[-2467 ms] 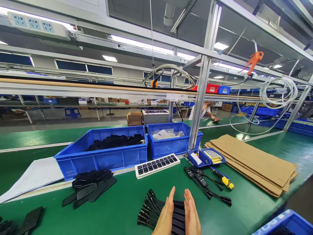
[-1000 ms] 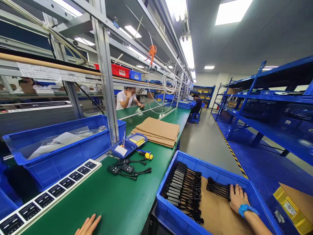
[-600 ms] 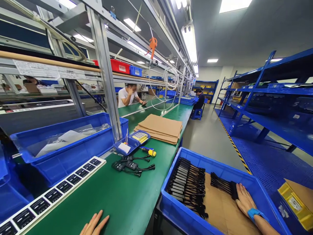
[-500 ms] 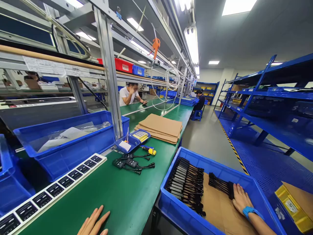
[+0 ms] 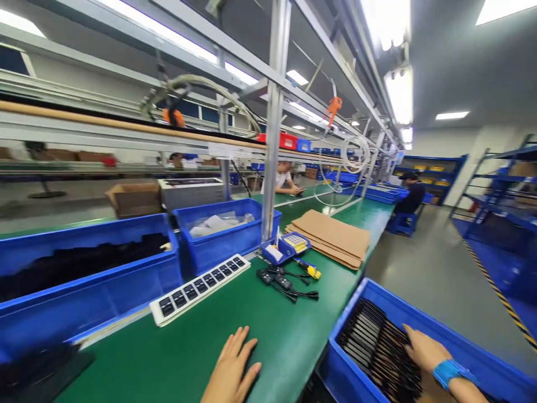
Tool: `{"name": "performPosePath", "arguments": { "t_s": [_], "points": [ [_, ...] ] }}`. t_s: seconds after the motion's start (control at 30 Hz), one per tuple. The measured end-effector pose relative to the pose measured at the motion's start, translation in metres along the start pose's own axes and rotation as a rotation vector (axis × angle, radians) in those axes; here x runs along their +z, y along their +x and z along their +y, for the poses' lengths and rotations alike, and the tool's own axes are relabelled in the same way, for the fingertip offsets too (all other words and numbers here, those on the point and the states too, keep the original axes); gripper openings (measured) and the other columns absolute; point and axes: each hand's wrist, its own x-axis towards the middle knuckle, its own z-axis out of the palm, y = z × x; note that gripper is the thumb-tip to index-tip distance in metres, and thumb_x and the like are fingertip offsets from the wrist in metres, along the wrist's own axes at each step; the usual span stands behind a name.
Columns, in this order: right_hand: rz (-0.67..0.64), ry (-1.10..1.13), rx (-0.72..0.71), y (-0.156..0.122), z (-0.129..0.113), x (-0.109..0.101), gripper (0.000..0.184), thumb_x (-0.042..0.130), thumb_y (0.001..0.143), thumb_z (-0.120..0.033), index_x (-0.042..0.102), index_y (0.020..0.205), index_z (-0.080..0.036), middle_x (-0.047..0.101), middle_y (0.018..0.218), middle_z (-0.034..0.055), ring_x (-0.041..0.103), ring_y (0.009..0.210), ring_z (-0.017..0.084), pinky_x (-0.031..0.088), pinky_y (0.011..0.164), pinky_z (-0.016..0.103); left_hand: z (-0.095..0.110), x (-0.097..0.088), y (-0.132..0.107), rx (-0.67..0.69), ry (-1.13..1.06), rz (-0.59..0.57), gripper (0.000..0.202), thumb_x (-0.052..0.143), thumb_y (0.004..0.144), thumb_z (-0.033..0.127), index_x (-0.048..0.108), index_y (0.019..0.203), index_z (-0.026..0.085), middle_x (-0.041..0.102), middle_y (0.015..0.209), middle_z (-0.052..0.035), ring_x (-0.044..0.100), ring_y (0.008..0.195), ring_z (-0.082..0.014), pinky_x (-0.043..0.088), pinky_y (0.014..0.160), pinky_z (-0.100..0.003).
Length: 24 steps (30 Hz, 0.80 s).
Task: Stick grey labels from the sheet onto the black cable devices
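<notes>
Resting palm-down in the blue bin (image 5: 364, 289) beside the desk, the right hand (image 5: 424, 351) lies on a row of black cables (image 5: 375, 348). Its fingers (image 5: 410, 334) are stretched flat over them, pointing left towards the desk, and are not curled round any piece. A blue wristband (image 5: 450, 371) sits on that wrist. The cables fill the bin's left half. The row itself runs away from the person along the bin's wall, and each piece lies across it, its long axis roughly in line with the fingers. Blur hides which end is which.

The left hand (image 5: 232, 370) lies flat on the green desk (image 5: 176, 352) near its front edge, fingers straight, slightly spread and pointing away, holding nothing.

Further along the desk lie a white label strip (image 5: 199, 282), a few loose cables (image 5: 288, 283), a yellow screwdriver (image 5: 311, 271), a small tray (image 5: 286, 247) and stacked cardboard (image 5: 332, 235). Two larger bins (image 5: 226, 239) stand behind the strip. Two other people sit well off down the line.
</notes>
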Motion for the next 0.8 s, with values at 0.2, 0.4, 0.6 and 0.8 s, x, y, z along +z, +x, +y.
{"name": "performPosePath", "arguments": {
  "t_s": [0.2,0.4,0.6,0.8],
  "points": [
    [-0.082,0.23,-0.439,0.089,-0.212,0.015,0.042,0.043,0.087,-0.036,0.06,0.121,-0.02,0.062,0.123,0.0073,0.056,0.116,0.02,0.041,0.102,0.03,-0.002,-0.002,-0.002,-0.017,-0.062,-0.123,0.047,0.057,0.084,0.037,0.055,0.129,0.022,0.043,0.145,-0.0161,0.036,0.134,-0.0337,0.034,0.108,-0.055],
    [-0.045,0.231,-0.402,0.111,-0.328,0.044,0.056,0.044,0.091,-0.033,0.041,0.136,0.0,0.041,0.14,0.0278,0.037,0.132,0.039,0.029,0.107,0.052,-0.016,0.01,0.0,0.001,-0.128,-0.178,0.054,0.063,0.08,0.043,0.056,0.128,0.02,0.043,0.143,-0.0198,0.036,0.133,-0.0379,0.033,0.108,-0.057],
    [-0.151,0.231,-0.608,0.048,-0.339,0.054,0.06,0.047,0.089,-0.034,0.037,0.143,-0.009,0.03,0.151,0.0199,0.025,0.139,0.036,0.022,0.113,0.049,-0.012,0.009,-0.004,-0.21,-0.125,0.132,0.049,0.04,0.093,0.025,0.038,0.142,0.023,0.031,0.153,-0.0121,0.029,0.14,-0.0274,0.034,0.111,-0.048],
    [-0.213,0.419,-0.708,-0.001,-0.306,0.035,0.052,0.036,0.094,-0.035,0.038,0.143,-0.017,0.042,0.145,0.0123,0.039,0.133,0.025,0.034,0.11,0.04,-0.002,-0.006,0.001,-0.316,-0.033,0.083,0.044,0.045,0.091,0.026,0.049,0.135,0.024,0.05,0.141,-0.0106,0.045,0.129,-0.0306,0.039,0.106,-0.052]
  ]
}}
